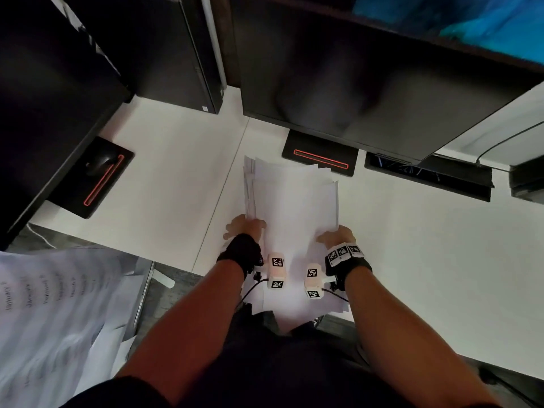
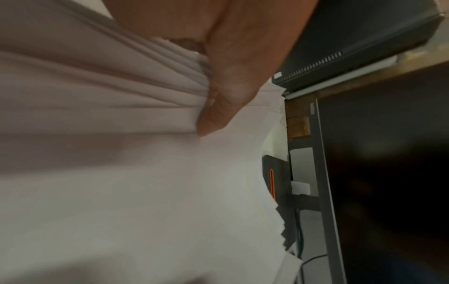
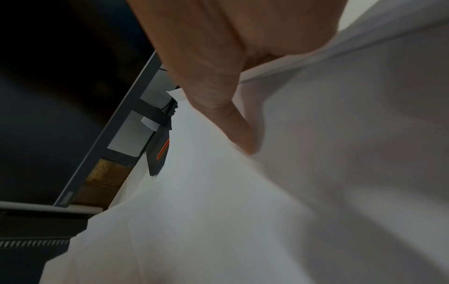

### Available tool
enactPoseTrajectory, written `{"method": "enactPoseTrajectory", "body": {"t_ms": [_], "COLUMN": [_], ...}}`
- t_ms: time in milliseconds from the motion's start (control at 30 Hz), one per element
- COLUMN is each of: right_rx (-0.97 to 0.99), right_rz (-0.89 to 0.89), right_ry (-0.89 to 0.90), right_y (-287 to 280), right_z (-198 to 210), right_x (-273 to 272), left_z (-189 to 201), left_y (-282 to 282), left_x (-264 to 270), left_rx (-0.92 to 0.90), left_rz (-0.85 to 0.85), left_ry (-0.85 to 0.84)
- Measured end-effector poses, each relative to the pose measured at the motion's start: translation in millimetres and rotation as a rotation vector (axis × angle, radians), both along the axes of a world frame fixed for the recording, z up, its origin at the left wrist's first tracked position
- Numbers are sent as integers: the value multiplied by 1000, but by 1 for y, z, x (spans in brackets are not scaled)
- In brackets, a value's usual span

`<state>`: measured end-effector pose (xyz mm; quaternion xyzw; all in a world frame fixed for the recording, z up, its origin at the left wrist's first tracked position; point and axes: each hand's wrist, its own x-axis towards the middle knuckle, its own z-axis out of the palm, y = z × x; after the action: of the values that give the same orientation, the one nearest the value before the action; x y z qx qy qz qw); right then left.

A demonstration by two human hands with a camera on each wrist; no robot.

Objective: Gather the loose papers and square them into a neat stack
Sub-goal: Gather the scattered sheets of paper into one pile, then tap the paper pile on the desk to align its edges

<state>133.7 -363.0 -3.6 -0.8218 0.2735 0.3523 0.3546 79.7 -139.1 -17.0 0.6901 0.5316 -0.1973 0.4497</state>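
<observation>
Papers (image 1: 294, 198) sit as a ragged sheaf over the table (image 1: 412, 245), long axis running straight away from the body, pinched at its near sides by left hand (image 1: 245, 228) and right hand (image 1: 336, 236), equally near, far edges fanned.

A dark monitor (image 1: 353, 83) stands over a white desk (image 1: 426, 260), a mouse (image 1: 100, 164) at left.

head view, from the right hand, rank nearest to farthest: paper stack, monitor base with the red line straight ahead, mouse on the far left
1. paper stack, held by the right hand at its right edge.
2. monitor base, ahead, just past the stack's far edge.
3. mouse, far left across the desk, on the other base.
</observation>
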Motion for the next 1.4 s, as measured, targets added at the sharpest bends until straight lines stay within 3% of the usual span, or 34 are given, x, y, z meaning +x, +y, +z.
{"method": "enactPoseTrajectory", "body": {"t_ms": [100,233,400,500,633,933,1200,1400], "right_rx": [23,108,163,220,359,686,657,624], "right_rz": [-53,-72,-78,-101,-197,-473,-597,-593], "right_ry": [-18,-1,43,-53,-268,-745,-716,-705], "right_y": [-5,-10,-21,-28,-36,-57,-66,-70], "right_z": [-1,-9,-24,-15,31,130,107,99], "right_x": [1,0,-3,-8,-20,-14,-1,4], "left_z": [19,18,21,25,39,128,126,128], "left_y": [2,8,14,18,20,0,-26,-38], "left_x": [-4,-13,-18,-20,-19,10,28,33], "left_rx": [-8,-118,-215,-268,-381,-538,-547,-577], "left_rz": [34,202,128,117,155,20,-55,-65], "left_ry": [-59,-134,-183,-257,-450,-954,-931,-923]}}
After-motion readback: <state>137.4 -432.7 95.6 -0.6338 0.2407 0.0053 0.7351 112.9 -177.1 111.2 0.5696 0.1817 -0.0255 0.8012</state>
